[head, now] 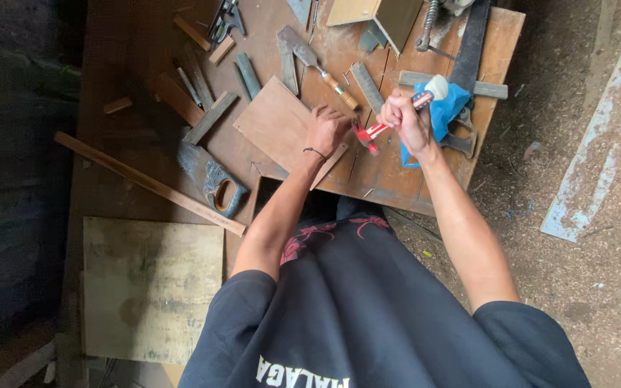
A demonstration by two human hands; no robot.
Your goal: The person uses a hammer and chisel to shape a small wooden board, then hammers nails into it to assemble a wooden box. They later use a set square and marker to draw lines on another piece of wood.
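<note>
A red hammer point(389, 123) is gripped in the closed right hand point(405, 118) above the workbench point(397, 183); a thin board point(279, 123) is pressed flat under the left hand point(327, 129). Fingers so near the hammer head could be struck.
</note>
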